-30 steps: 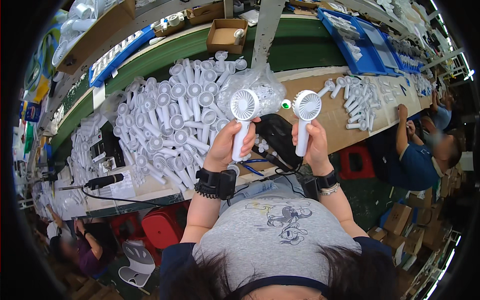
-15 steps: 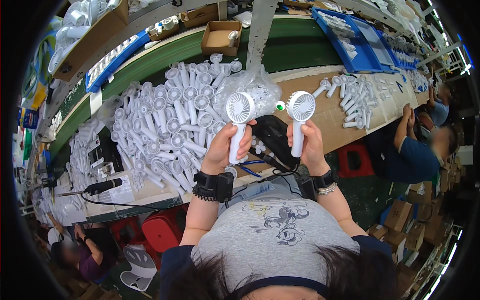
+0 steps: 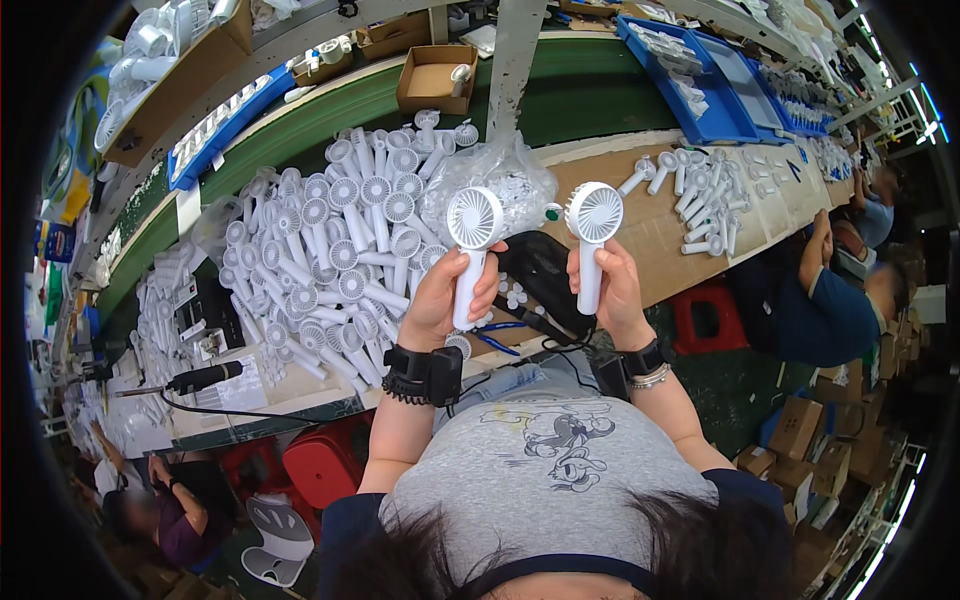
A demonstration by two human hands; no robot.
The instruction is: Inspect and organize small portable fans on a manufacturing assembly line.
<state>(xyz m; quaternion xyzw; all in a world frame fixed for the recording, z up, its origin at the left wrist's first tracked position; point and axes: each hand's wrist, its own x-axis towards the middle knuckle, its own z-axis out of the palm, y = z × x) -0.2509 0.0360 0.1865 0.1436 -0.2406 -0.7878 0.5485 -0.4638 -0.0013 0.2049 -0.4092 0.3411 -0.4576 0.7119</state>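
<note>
My left hand (image 3: 440,298) is closed round the handle of a white handheld fan (image 3: 474,218), its round grille uppermost. A second white handheld fan (image 3: 597,212) stands upright in my right hand (image 3: 612,290), gripped by the handle. The two fans are held side by side, apart from each other, above the table edge. Behind them sits a clear plastic bag (image 3: 510,180) with small white parts. A black pouch (image 3: 545,280) lies between my hands, with blue-handled pliers (image 3: 497,344) near my left wrist.
A large heap of white fans (image 3: 345,240) covers the table at left, beside an electric screwdriver (image 3: 207,377). More fans (image 3: 712,205) lie at right. A cardboard box (image 3: 436,80) and blue trays (image 3: 690,90) stand behind. A co-worker (image 3: 840,300) sits at right, near a red stool (image 3: 708,318).
The view has shifted slightly. Both fans stay raised in my hands, and the right one has turned a little, showing more of its side. The green light beside it has gone dark.
</note>
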